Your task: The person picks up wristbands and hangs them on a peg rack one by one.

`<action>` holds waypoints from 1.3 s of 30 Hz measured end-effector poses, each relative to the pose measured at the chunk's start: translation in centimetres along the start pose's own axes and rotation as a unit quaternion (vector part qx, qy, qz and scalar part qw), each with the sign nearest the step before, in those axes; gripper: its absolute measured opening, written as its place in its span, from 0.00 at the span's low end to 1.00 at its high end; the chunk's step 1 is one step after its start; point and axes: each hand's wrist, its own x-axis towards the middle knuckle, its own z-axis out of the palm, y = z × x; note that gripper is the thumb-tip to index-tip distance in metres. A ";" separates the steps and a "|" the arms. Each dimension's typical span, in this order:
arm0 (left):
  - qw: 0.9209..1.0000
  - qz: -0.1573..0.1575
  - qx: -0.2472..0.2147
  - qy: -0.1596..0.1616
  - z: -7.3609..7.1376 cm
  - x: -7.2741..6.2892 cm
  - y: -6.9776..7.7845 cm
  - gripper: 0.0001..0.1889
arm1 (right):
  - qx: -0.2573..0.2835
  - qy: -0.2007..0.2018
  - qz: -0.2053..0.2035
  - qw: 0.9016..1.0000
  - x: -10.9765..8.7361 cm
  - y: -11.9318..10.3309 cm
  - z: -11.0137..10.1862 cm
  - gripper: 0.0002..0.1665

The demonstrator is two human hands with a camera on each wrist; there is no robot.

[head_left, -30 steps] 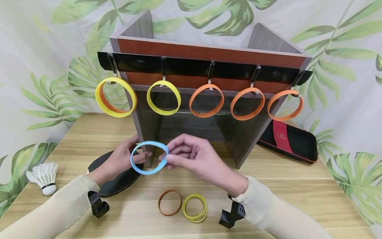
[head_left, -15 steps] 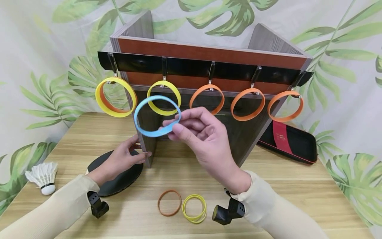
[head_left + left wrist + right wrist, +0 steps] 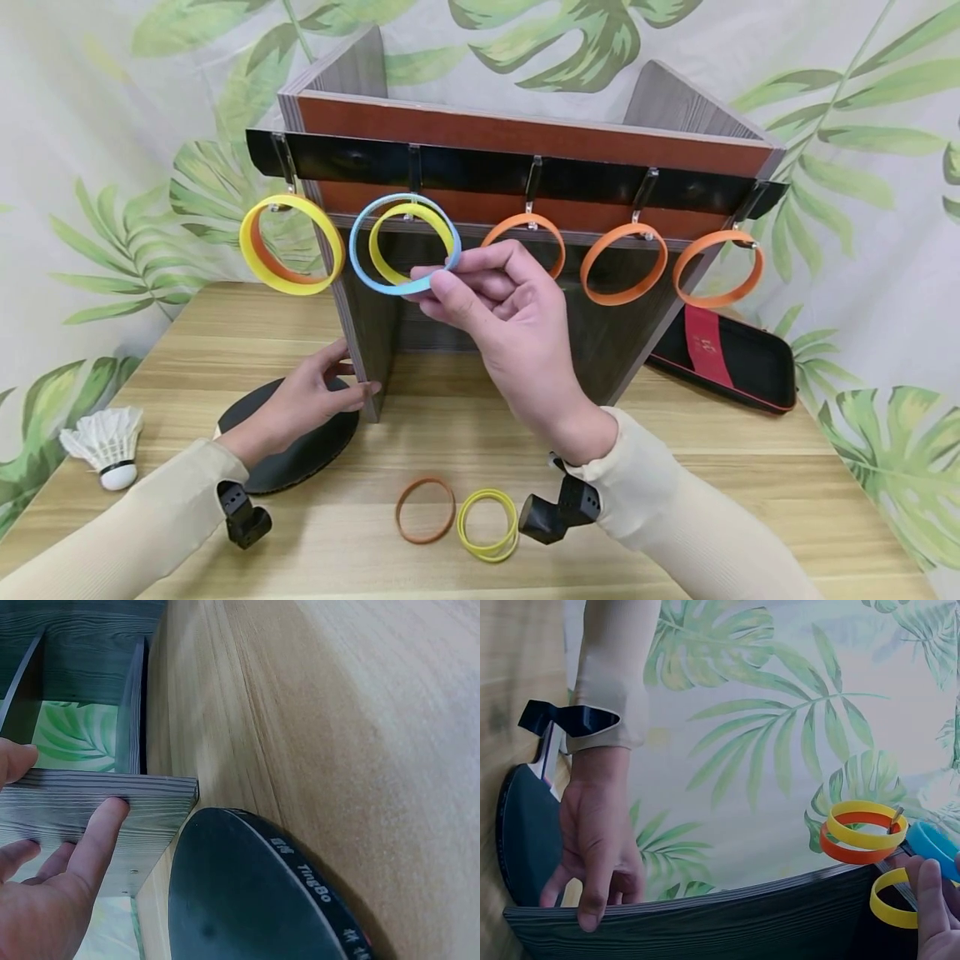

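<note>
My right hand point(image 3: 517, 325) pinches a light blue silicone wristband point(image 3: 408, 288) between thumb and fingers, raised in front of the second hook from the left. Through the blue ring shows a yellow wristband point(image 3: 376, 252) hanging on that hook. On the leftmost hook hang a yellow and an orange wristband point(image 3: 318, 218), and single orange wristbands point(image 3: 622, 296) hang on the hooks to the right. Down at the left, my left hand point(image 3: 307, 400) grips the front edge of the grey wooden shelf's side panel point(image 3: 161, 799), thumb and fingers on opposite faces.
A black table tennis paddle point(image 3: 300, 458) lies under my left wrist, with a shuttlecock point(image 3: 108, 446) further left. Near the front lie an orange-brown wristband point(image 3: 401, 521) and yellow wristbands point(image 3: 487, 556). A black case point(image 3: 761, 362) with a red strip is behind right.
My right hand has lifted the blue wristband from low beside the left hand up to the second hook, where it overlaps the yellow wristband. The left hand has stayed on the panel.
</note>
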 end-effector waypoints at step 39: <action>1.000 -0.005 0.003 0.005 0.2 0.0 0.0 0.38 | -0.053 -0.072 0.046 0.995 -2.6 2.6 -1.5 0.09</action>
